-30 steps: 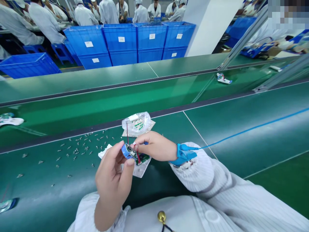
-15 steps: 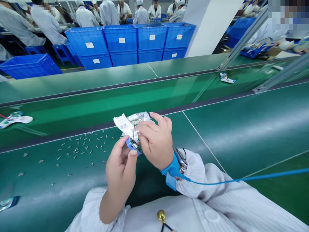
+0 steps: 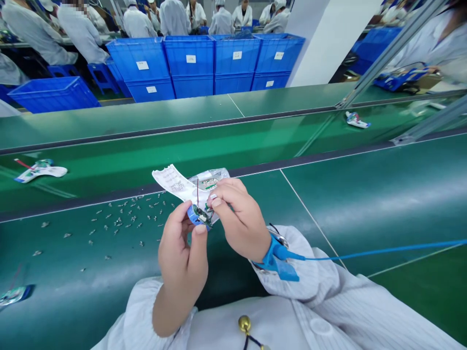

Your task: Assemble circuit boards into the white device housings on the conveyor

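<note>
Head view: a small wired assembly pinched between both hands

The left hand (image 3: 182, 253) pinches a blue round part (image 3: 192, 217) between thumb and fingers. The right hand (image 3: 242, 218) closes its fingertips on the circuit board (image 3: 203, 214) joined to it, just above the tabletop (image 3: 328, 204). A white plastic shell (image 3: 173, 181) sticks out toward 10 o'clock. The assembly looks light, stiff and fragile; I would grip its edges, never the thin red wire (image 3: 197, 192). Loose screws (image 3: 120, 221) lie at 9 o'clock and a clear bag (image 3: 215, 177) at 12 o'clock. The fingers hide the joints, and the bag's contents are unclear.
</note>
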Action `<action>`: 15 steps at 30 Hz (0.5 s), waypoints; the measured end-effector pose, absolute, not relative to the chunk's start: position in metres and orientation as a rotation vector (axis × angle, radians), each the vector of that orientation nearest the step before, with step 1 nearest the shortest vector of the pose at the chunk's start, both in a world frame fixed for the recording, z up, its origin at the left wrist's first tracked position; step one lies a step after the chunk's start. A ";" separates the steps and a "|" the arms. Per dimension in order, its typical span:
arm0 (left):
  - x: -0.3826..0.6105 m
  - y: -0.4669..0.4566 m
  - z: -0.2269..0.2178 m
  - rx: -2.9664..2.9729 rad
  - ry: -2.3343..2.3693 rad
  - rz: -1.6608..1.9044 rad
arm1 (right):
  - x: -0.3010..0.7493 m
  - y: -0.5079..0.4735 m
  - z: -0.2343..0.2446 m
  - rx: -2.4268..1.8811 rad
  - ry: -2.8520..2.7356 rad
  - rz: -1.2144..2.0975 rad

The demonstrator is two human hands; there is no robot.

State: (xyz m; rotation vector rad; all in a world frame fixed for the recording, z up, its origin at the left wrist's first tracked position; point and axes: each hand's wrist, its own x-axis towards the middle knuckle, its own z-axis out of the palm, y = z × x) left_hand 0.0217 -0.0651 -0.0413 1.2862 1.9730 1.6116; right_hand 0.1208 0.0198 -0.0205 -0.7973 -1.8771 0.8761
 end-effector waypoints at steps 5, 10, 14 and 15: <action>0.018 -0.069 -0.037 1.465 2.106 1.581 | 0.131 0.031 -0.007 -0.581 -2.081 1.035; 0.018 -0.074 -0.026 1.410 1.994 1.590 | 0.141 0.042 0.012 -0.383 -2.342 1.059; 0.021 -0.078 -0.021 1.208 1.813 1.610 | 0.144 0.045 0.024 -0.303 -2.463 1.084; 0.021 -0.080 -0.020 1.164 1.800 1.607 | 0.144 0.045 0.026 -0.289 -2.482 1.092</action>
